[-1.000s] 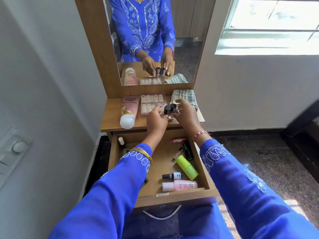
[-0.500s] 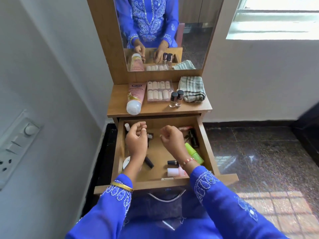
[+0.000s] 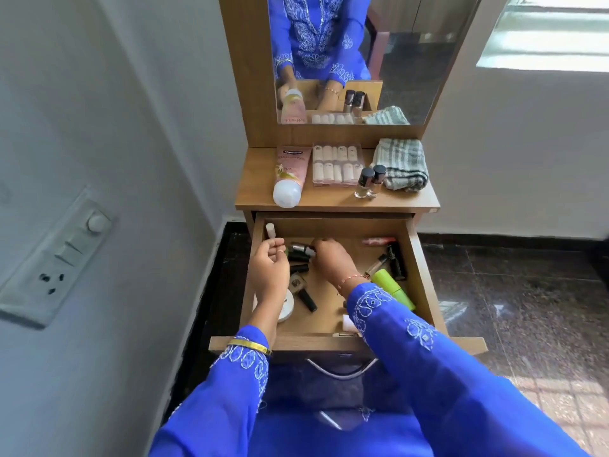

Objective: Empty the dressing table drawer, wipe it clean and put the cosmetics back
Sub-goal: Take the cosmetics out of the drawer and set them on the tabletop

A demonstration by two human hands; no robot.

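Note:
The dressing table drawer (image 3: pixel 420 268) stands pulled out with several cosmetics lying in it. My left hand (image 3: pixel 268 270) hovers over its left side, fingers bent and apart, nothing in it. My right hand (image 3: pixel 331 260) reaches to the back left, fingertips on a small dark-capped bottle (image 3: pixel 301 249); whether they grip it is hidden. Beside them lie a nail polish bottle (image 3: pixel 303 293), a white jar (image 3: pixel 287 306), a green tube (image 3: pixel 392 288), a black mascara (image 3: pixel 395 262) and a red lip gloss (image 3: pixel 379 241).
On the tabletop (image 3: pixel 329 202) lie a pink tube (image 3: pixel 291 173), a clear box of false nails (image 3: pixel 336 164), two small bottles (image 3: pixel 369 181) and a folded checked cloth (image 3: pixel 403 164). A mirror (image 3: pixel 412 61) rises behind. A wall with a switch panel (image 3: pixel 56 255) is close on the left.
Both hands left the two small bottles standing on the tabletop and dropped into the drawer. My right hand has since moved left onto the dark-capped bottle.

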